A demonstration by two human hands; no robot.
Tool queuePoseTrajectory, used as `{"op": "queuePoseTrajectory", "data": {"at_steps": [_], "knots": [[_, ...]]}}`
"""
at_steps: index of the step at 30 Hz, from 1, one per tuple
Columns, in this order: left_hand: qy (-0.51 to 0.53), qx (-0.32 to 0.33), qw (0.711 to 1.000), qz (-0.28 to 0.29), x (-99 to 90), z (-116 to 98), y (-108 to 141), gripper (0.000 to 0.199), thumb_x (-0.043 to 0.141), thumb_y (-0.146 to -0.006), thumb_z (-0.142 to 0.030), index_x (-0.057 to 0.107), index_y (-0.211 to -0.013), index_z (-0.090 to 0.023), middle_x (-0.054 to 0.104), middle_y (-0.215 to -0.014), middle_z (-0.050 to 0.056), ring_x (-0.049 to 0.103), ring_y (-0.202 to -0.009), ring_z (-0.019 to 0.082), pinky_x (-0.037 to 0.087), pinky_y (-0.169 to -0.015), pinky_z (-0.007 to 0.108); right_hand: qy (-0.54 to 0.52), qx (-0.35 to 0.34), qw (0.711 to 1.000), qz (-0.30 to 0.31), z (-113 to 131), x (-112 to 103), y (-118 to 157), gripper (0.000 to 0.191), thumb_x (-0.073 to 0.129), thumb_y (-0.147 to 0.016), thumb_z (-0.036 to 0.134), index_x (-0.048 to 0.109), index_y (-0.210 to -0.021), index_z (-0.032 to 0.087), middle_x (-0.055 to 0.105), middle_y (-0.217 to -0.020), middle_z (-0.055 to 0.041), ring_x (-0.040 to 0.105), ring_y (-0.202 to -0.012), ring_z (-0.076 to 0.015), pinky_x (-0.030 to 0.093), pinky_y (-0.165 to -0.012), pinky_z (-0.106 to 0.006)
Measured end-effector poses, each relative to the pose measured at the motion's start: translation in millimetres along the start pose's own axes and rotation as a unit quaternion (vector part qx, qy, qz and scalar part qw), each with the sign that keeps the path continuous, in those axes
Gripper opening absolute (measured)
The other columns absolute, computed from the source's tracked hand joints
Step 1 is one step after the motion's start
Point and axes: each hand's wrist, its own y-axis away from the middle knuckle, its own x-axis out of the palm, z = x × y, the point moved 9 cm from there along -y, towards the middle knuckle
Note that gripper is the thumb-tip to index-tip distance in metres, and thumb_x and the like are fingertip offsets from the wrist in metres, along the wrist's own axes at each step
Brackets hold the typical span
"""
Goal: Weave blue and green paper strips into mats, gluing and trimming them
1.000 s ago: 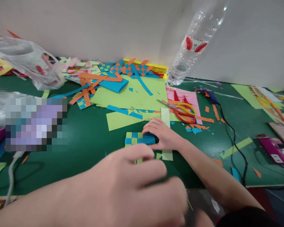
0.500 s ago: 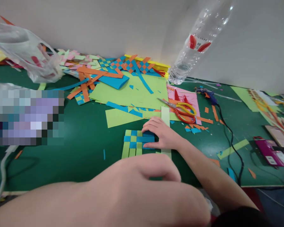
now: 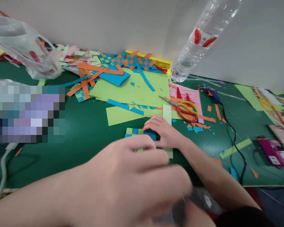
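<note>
A small woven paper piece [image 3: 132,131] of blue and light green strips lies flat on the table. My right hand [image 3: 164,130] rests on its right end, fingers at the far edge and thumb nearer me, gripping the blue strip ends [image 3: 150,135]. A pale green paper strip [image 3: 167,114] runs underneath that hand. Large in front, my left hand [image 3: 132,176] hangs above the near table edge with curled fingers. Blur and the hand's own back hide whatever may be in its fingertips, and it covers the near part of the weave.
Scissors [image 3: 182,107] with red and yellow handles lie beyond my right hand. Behind are green paper sheets [image 3: 132,90] and woven pieces [image 3: 132,61]. A bottle [image 3: 203,41] leans at the wall. A glue gun [image 3: 210,93] with its cord lies right; a blurred-out device [image 3: 30,115] stands left.
My left hand has risen and moved forward, now covering more of the weave, with its fingers more visible. My right hand stays on the weave. The view has shifted slightly.
</note>
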Motion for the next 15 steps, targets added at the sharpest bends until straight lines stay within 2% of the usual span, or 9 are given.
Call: {"op": "queuePoseTrajectory", "data": {"at_steps": [1, 3, 6, 9, 12, 15], "knots": [[0.008, 0.037, 0.999, 0.017, 0.9, 1.5, -8.9, 0.013, 0.051, -0.087, -0.018, 0.059, -0.083, -0.026, 0.063, -0.068, -0.006, 0.056, -0.059, 0.011, 0.049, -0.066, 0.027, 0.001, 0.002, 1.0, -0.001, -0.6, 0.4, 0.1, 0.037, 0.06, -0.088, 0.052, 0.057, -0.106, 0.02, 0.063, -0.109, -0.0095, 0.055, -0.107, -0.0243, 0.037, -0.103, -0.044], [-0.076, 0.04, 0.996, 0.006, 4.2, 25.1, -15.2, 0.012, 0.05, -0.09, -0.013, 0.058, -0.088, -0.022, 0.067, -0.075, -0.002, 0.06, -0.065, 0.013, 0.048, -0.065, 0.029, 0.005, 0.006, 1.0, -0.005, -2.0, 1.1, 0.2, 0.039, 0.061, -0.086, 0.055, 0.057, -0.105, 0.02, 0.063, -0.108, -0.009, 0.054, -0.106, -0.0244, 0.038, -0.101, -0.044], [-0.18, -0.023, 0.982, 0.043, 27.2, 80.0, 0.6, 0.011, 0.048, -0.095, -0.02, 0.058, -0.091, -0.019, 0.07, -0.083, 0.002, 0.064, -0.074, 0.017, 0.047, -0.067, 0.031, 0.009, 0.011, 1.0, -0.001, -4.0, 3.0, -0.2, 0.046, 0.062, -0.083, 0.06, 0.058, -0.105, 0.02, 0.063, -0.108, -0.0084, 0.054, -0.106, -0.024, 0.038, -0.1, -0.044], [-0.192, -0.077, 0.976, 0.064, 43.1, 119.1, 24.0, 0.014, 0.047, -0.096, -0.022, 0.06, -0.094, -0.018, 0.071, -0.09, 0.004, 0.066, -0.079, 0.018, 0.047, -0.069, 0.031, 0.009, 0.012, 1.0, 0.005, -4.3, 3.8, -0.6, 0.047, 0.062, -0.083, 0.061, 0.059, -0.105, 0.019, 0.064, -0.108, -0.0088, 0.055, -0.107, -0.0238, 0.035, -0.103, -0.044], [-0.176, -0.1, 0.976, 0.085, 50.6, 134.1, 36.1, 0.019, 0.046, -0.098, -0.026, 0.063, -0.096, -0.018, 0.071, -0.094, 0.004, 0.066, -0.083, 0.019, 0.047, -0.073, 0.031, 0.014, 0.008, 1.0, 0.005, -3.8, 3.7, -0.6, 0.047, 0.064, -0.082, 0.06, 0.059, -0.106, 0.019, 0.064, -0.109, -0.0093, 0.055, -0.107, -0.0242, 0.034, -0.105, -0.045], [-0.181, -0.083, 0.971, 0.135, 58.1, 136.6, 39.3, 0.027, 0.041, -0.1, -0.031, 0.066, -0.095, -0.019, 0.071, -0.092, 0.005, 0.066, -0.084, 0.019, 0.046, -0.074, 0.033, 0.017, 0.005, 1.0, 0.006, -4.2, 4.4, -0.1, 0.048, 0.064, -0.082, 0.059, 0.059, -0.107, 0.019, 0.064, -0.109, -0.0093, 0.055, -0.108, -0.0241, 0.033, -0.106, -0.045]]}}
